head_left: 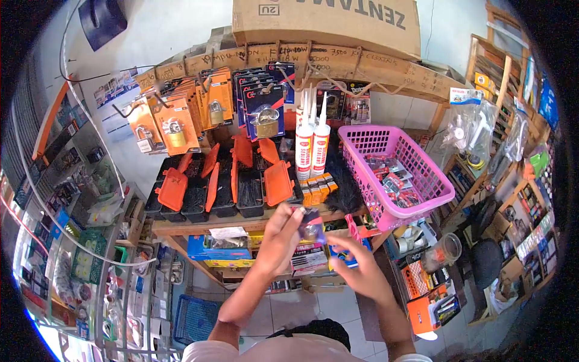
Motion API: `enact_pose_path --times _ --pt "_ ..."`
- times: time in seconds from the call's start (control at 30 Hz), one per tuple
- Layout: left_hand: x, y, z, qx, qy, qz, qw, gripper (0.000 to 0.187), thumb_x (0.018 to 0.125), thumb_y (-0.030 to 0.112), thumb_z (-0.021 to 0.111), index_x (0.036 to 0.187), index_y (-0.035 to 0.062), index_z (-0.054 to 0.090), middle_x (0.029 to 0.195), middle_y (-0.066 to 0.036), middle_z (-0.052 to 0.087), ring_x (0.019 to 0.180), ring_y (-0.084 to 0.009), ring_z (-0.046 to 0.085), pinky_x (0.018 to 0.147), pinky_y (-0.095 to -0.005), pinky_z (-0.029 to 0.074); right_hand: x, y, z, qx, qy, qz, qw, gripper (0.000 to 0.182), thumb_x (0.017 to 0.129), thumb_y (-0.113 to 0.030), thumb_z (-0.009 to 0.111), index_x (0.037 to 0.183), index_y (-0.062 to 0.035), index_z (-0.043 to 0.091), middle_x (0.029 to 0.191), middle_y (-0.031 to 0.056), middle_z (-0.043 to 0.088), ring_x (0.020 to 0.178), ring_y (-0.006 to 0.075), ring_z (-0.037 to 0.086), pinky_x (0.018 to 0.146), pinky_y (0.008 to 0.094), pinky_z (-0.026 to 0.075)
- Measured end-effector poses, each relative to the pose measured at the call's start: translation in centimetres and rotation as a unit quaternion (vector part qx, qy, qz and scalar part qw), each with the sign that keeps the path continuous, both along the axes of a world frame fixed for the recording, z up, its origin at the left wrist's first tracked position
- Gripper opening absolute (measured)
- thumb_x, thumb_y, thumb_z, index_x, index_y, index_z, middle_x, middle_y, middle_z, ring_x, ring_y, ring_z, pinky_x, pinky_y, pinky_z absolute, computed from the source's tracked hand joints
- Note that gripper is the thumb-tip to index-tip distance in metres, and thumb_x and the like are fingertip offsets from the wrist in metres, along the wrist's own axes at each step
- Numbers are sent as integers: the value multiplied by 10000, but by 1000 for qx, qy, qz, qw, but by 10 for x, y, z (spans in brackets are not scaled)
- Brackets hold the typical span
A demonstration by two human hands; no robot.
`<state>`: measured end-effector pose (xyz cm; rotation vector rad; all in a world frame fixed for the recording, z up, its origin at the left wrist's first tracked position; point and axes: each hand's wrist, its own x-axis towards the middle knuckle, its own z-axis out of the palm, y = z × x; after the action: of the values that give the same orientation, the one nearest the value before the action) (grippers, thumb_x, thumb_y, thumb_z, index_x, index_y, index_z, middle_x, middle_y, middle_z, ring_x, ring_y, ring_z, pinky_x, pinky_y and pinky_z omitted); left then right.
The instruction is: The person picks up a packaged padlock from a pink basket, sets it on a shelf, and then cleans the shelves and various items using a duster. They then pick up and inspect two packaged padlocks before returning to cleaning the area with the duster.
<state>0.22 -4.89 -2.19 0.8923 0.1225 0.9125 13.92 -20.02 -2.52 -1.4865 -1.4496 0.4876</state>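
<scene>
My left hand (280, 240) is closed, pinching a small dark blue carded pack (312, 225) by its upper left edge. The pack has a reddish stripe and a shiny item on its front, too blurred to name. My right hand (360, 270) is just right of the pack, fingers apart and slightly bent, with nothing visible in it. Behind the pack stand black bins with orange lids (278, 183), white sealant tubes (320, 148) and small orange boxes (318, 188) on the wooden table.
A pink basket (443, 190) of small packets stands at the table's right. Carded padlocks (265, 114) hang from the wooden beam (338, 58), under a large cardboard box (325, 27). Glass shelving (129, 295) lines the left; a blue basket (196, 318) sits on the floor.
</scene>
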Motion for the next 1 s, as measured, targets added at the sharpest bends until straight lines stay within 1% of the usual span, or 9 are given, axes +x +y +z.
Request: enact_pose_path --times 0.1,0.17,0.2,0.23,0.3,0.37,0.67,0.83,1.0 --pt "11 -1 36 85 7 49 995 100 994 129 506 930 102 434 869 -1 545 768 -67 528 668 -247 456 -5 51 14 71 17 16 997 347 911 -247 638 1177 -31 583 892 27 617 822 96 568 707 268 460" --pt "8 0 62 151 18 69 986 123 990 151 519 930 93 429 848 9 542 695 -41 506 564 -206 427 -15 73 39 119 195 72 971 265 941 -214 601 1137 -35 592 839 -6 592 741 47 540 619 224 449" --pt "8 4 73 221 22 118 968 125 992 152 512 932 79 431 821 18 535 635 -32 490 496 -182 393 -15 78 53 125 195 74 970 219 956 -193 581 1109 -37 592 844 -16 597 688 29 536 566 204 442" --pt "4 9 84 249 14 131 960 106 992 149 504 1012 53 463 880 3 541 738 -57 523 605 -222 449 -23 80 75 168 208 75 961 233 963 -225 572 1105 -40 587 826 -17 602 677 42 554 557 213 453" --pt "-3 15 105 342 12 226 912 229 985 143 494 1176 18 480 1107 -69 567 1021 -121 514 920 -303 415 -21 87 105 185 240 79 950 240 975 -267 552 1080 -54 586 784 -10 611 632 53 559 548 205 445" --pt "-9 31 119 442 10 317 839 351 973 132 489 1297 9 430 1151 -92 556 1047 -138 512 922 -303 413 -9 100 124 186 225 77 953 259 979 -304 540 1039 -56 584 743 1 612 599 52 551 533 191 426" --pt "3 79 147 465 48 296 833 417 974 160 478 1345 -7 387 1096 -64 580 674 -67 496 622 -224 424 -11 140 146 213 273 62 936 314 934 -371 578 869 -64 600 650 28 603 495 68 530 464 189 362" --pt "-7 79 146 462 54 291 836 392 941 133 539 1291 -16 445 1093 -122 575 649 -95 505 659 -262 448 -23 146 133 228 328 40 916 269 935 -318 570 861 -60 592 622 25 586 477 77 517 453 192 351" --pt "-26 84 149 483 86 308 815 386 959 127 523 1306 8 403 1145 -56 530 674 -40 465 602 -202 395 -18 183 123 189 313 8 931 258 945 -331 559 878 -87 608 615 -5 587 460 66 505 418 205 311"
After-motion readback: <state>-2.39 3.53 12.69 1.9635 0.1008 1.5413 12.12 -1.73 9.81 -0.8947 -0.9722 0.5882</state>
